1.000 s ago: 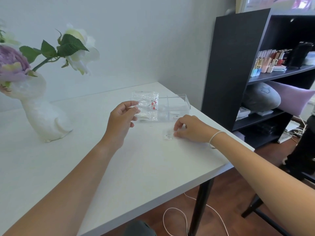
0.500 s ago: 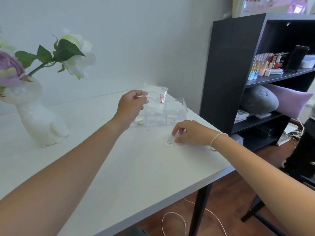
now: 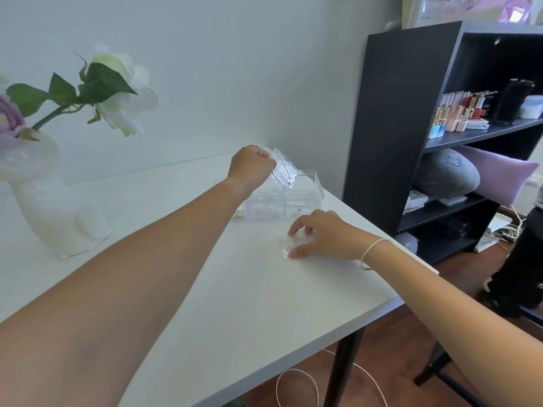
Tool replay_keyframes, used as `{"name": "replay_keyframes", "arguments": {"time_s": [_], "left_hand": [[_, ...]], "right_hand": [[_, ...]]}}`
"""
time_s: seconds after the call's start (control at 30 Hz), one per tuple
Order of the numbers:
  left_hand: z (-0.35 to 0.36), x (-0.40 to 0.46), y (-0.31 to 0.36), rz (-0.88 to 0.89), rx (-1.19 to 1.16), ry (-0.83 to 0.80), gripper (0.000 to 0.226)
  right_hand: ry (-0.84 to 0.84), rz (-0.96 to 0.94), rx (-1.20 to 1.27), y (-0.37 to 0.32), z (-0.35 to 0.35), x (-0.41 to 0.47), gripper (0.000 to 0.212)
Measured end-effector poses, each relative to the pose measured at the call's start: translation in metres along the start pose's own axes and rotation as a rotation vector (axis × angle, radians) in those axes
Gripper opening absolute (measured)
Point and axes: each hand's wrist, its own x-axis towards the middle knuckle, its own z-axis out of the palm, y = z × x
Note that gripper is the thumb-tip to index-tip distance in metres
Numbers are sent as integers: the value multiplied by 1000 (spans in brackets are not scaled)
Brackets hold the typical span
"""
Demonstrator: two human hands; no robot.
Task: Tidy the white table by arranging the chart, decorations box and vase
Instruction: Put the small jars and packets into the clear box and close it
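1. Head view: the left hand [image 3: 249, 168] pinches a clear plastic packet [image 3: 283, 171], lifted above the clear decorations box [image 3: 282, 201].
2. The box sits near the white table's [image 3: 176, 289] far right corner.
3. The right hand [image 3: 320, 233], fingers curled, presses a small clear packet [image 3: 286, 249] near the right edge.
4. The white vase [image 3: 55, 212] stands upright at the left.

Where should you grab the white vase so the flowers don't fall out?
Probably around the narrow neck of the white vase, just above its wide base and below the bulging top, reaching in from the table's open front side. It stands upright and the flowers lean out high above, so a low, level hold should keep them clear.
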Motion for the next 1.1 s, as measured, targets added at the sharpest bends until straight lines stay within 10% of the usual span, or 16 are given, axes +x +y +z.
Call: {"name": "replay_keyframes", "arguments": {"time_s": [0.53, 0.77, 1.1], "left_hand": [[22, -1, -6, 13, 119, -3, 7], [20, -8, -3, 24, 255, -14, 42], [-22, -13, -23, 208, 290, 40, 21]], "right_hand": [[14, 56, 192, 6, -23, -4, 17], [219, 46, 287, 9, -55, -5, 29], [515, 106, 702, 6, -70, 22, 9]]}}
